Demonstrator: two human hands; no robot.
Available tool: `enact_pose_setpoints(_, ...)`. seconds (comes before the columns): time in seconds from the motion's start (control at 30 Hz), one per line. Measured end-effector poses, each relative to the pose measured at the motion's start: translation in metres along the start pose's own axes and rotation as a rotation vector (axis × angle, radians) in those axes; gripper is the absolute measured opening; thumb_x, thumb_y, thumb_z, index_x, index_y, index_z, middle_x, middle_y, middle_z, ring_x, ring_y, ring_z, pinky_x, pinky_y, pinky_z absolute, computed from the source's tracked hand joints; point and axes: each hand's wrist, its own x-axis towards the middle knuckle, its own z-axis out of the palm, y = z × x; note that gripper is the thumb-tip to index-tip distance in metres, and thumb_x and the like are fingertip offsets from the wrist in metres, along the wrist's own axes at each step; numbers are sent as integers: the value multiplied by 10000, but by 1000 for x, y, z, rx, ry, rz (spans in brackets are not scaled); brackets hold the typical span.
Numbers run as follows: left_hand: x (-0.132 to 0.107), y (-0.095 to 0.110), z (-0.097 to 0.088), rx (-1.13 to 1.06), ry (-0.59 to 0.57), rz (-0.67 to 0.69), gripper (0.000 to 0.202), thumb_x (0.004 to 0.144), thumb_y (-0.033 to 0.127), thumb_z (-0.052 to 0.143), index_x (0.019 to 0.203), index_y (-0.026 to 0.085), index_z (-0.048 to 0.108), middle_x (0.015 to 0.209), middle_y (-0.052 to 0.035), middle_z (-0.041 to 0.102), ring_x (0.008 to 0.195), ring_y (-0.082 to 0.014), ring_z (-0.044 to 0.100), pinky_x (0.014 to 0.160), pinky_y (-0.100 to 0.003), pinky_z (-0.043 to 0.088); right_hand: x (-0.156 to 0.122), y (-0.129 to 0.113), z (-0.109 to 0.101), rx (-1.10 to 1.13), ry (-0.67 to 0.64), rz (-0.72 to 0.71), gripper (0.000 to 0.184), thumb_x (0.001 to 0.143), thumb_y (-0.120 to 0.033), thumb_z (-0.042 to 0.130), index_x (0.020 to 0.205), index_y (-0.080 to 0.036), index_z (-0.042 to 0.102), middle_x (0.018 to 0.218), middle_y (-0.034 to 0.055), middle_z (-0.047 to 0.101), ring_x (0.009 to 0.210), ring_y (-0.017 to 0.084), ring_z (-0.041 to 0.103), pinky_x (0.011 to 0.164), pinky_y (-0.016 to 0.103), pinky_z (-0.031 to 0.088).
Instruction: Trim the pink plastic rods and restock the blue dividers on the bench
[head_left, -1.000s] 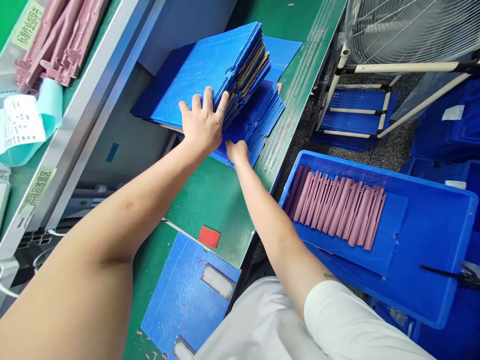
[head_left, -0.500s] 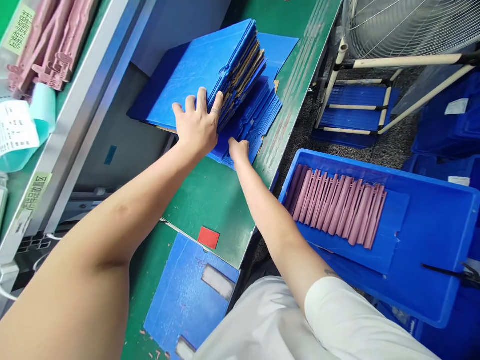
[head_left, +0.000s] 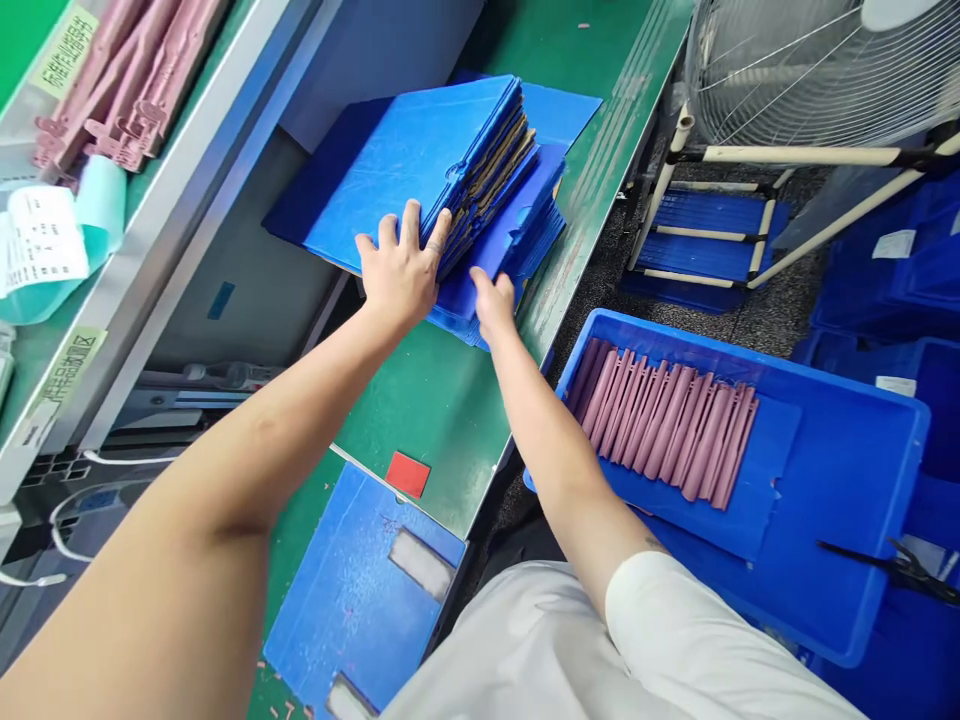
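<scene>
My left hand (head_left: 401, 265) is at the near edge of the upper stack of blue plastic sheets (head_left: 405, 140), fingers spread over its top and thumb hidden. That stack sits tilted, with brown layers showing along its right edge. Just right of it, my right hand (head_left: 495, 300) is closed on the near edge of a blue sheet (head_left: 499, 235), its thumb lying on top. This sheet rests on the lower pile of blue sheets (head_left: 544, 240), partly beneath the upper stack. My right fingertips are hidden under the edge.
A blue bin (head_left: 840, 480) with a row of pink plastic parts (head_left: 667, 425) stands at right, below a fan (head_left: 810, 70). Nearer on the green bench (head_left: 442, 410) lie a red card (head_left: 408, 474) and a blue board with cutouts (head_left: 352, 570). A metal-edged shelf (head_left: 217, 130) runs along the left.
The top sheet of the lower pile has shifted away from the sheets beneath it, and my right hand has moved slightly right. My left hand keeps its place on the upper stack.
</scene>
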Motion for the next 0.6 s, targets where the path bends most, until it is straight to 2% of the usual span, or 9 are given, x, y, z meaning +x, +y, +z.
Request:
enact_pose_setpoints(0.03,-2,0,6,2,-1,0,932,1026,587,641,1832,357,233,1913,-143,151,1720,-492,225,1332,-777,235,-14,-3,-24,49,38,-6,433,1050,-519,587,1300,-170,640,1356,140,779,1282,245,744,1082,375,615)
enact_pose_setpoints(0.1,-6,2,19,-5,-11,2,894,1051,546,615,1834,355,228,1912,-155,146,1719,-486,242,1322,-770,259,-51,-9,-85,90,67,-13,487,980,-551,612,1296,-181,642,1365,149,781,1259,256,760,1051,380,635)
enact_pose_setpoints(0.23,-10,6,51,-71,-10,11,807,1089,448,536,1832,303,258,1902,-190,144,1736,-483,210,1299,-796,263,-145,-29,-237,-45,199,82,526,772,-565,672,1185,-240,701,1274,180,805,1151,313,810,949,456,671)
enact_pose_setpoints(0.3,-9,7,66,-123,13,27,812,1079,428,556,1828,303,268,1900,-194,140,1748,-477,171,1292,-821,238,-195,-49,-309,-92,281,136,565,684,-535,739,1172,-250,727,1210,198,813,1105,346,823,942,511,665)
enact_pose_setpoints(0.37,-6,5,79,-176,29,65,833,1055,448,613,1815,289,310,1901,-200,131,1754,-487,136,1307,-839,178,-244,-77,-368,-125,413,151,576,642,-519,807,1145,-245,750,1147,188,822,1083,377,826,962,568,652)
enact_pose_setpoints(0.43,-4,-2,92,-237,35,105,846,1024,497,682,1782,256,393,1901,-207,141,1753,-503,126,1336,-828,119,-289,-109,-411,-165,541,130,601,641,-530,885,1154,-238,774,1120,148,833,1112,407,814,1018,633,629)
enact_pose_setpoints(0.5,-9,-10,105,-325,55,102,862,999,556,728,1744,215,459,1890,-221,187,1746,-498,166,1373,-776,118,-331,-139,-443,-228,667,72,601,628,-517,939,1153,-258,803,1141,106,839,1167,434,791,1103,707,582)
enact_pose_setpoints(0.53,-16,-12,112,-388,85,71,871,996,591,730,1729,195,476,1875,-230,234,1738,-485,207,1390,-736,148,-349,-152,-457,-263,724,26,576,639,-511,947,1151,-282,815,1172,87,838,1209,439,774,1153,736,547)
enact_pose_setpoints(0.6,-38,-7,126,-562,180,-28,878,1003,685,689,1680,151,521,1790,-256,404,1690,-454,342,1401,-651,246,-379,-168,-481,-353,729,-80,524,714,-532,922,1197,-357,819,1294,50,817,1327,429,722,1235,765,481)
